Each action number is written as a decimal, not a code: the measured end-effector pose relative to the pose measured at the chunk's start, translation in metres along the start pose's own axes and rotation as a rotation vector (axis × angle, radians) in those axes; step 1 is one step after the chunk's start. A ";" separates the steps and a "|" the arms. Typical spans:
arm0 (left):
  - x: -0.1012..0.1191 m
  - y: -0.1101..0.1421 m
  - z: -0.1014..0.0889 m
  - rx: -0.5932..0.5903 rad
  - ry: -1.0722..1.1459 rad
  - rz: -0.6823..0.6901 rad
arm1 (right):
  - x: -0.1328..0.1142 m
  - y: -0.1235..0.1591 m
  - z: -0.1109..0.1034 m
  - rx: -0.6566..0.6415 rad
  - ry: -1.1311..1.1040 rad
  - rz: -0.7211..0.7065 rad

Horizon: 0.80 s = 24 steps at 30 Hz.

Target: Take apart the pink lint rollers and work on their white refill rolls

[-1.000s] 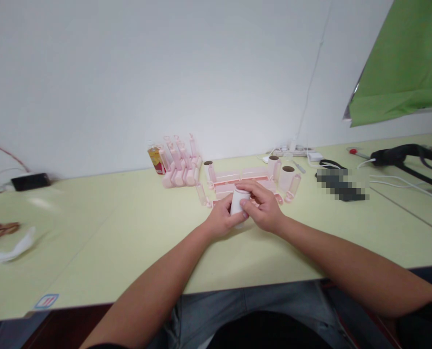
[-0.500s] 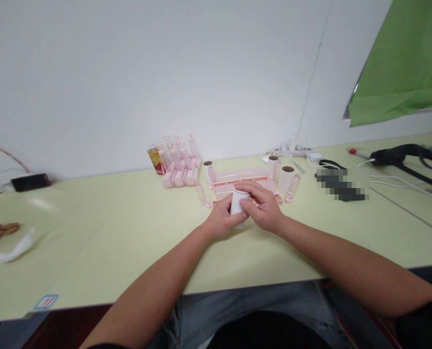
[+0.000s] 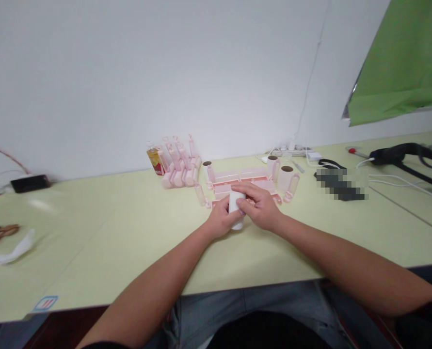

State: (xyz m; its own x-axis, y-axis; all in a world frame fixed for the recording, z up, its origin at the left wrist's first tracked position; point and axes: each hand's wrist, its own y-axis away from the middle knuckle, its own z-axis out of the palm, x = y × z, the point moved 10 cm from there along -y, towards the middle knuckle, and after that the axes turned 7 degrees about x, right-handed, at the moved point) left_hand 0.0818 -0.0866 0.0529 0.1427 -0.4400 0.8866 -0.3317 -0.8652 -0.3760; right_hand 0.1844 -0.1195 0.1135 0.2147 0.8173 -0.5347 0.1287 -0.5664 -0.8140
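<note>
A white lint roll (image 3: 233, 203) stands slightly tilted between my hands, just above or on the table; its lower end shows below my fingers. My left hand (image 3: 219, 219) is wrapped round it from the left, thumb across the front. My right hand (image 3: 262, 207) grips its upper part from the right, fingers over the top edge and thumb against the side. Just behind my hands lie opened pink plastic cases (image 3: 226, 188). More white rolls with brown cores (image 3: 285, 179) stand beside them, with pink handles (image 3: 293, 186) close by.
Several assembled pink lint rollers (image 3: 179, 174) stand at the back left, by a yellow and red package (image 3: 154, 159). To the right lie a dark pixelated object (image 3: 341, 185), white cables (image 3: 393, 179) and a black strapped device (image 3: 401, 156). A black phone-like object (image 3: 31, 183) rests far left.
The roll has tipped a little more upright and shifted slightly left in my hands. Both hands keep their hold on it.
</note>
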 end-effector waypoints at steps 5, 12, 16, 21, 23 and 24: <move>-0.019 -0.002 0.001 0.034 0.311 -0.226 | 0.000 0.005 0.014 -0.150 0.035 0.010; -0.024 -0.002 0.001 0.105 0.495 -0.392 | 0.005 0.014 0.030 -0.352 0.249 0.018; -0.021 -0.001 0.004 0.110 0.507 -0.386 | -0.007 0.009 0.026 -0.282 0.259 -0.042; -0.006 -0.003 -0.007 0.106 0.307 -0.255 | -0.016 0.007 0.017 -0.208 0.188 -0.059; 0.002 -0.006 -0.018 0.109 0.133 -0.176 | -0.015 0.003 0.005 -0.126 0.124 -0.043; 0.007 -0.007 -0.024 0.113 0.038 -0.132 | -0.013 0.001 -0.003 -0.065 0.091 -0.039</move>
State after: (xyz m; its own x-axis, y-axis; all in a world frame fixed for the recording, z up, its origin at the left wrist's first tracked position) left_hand 0.0625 -0.0776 0.0679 0.1417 -0.3130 0.9391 -0.2047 -0.9375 -0.2816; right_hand 0.1847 -0.1314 0.1205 0.2945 0.8274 -0.4781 0.2004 -0.5426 -0.8157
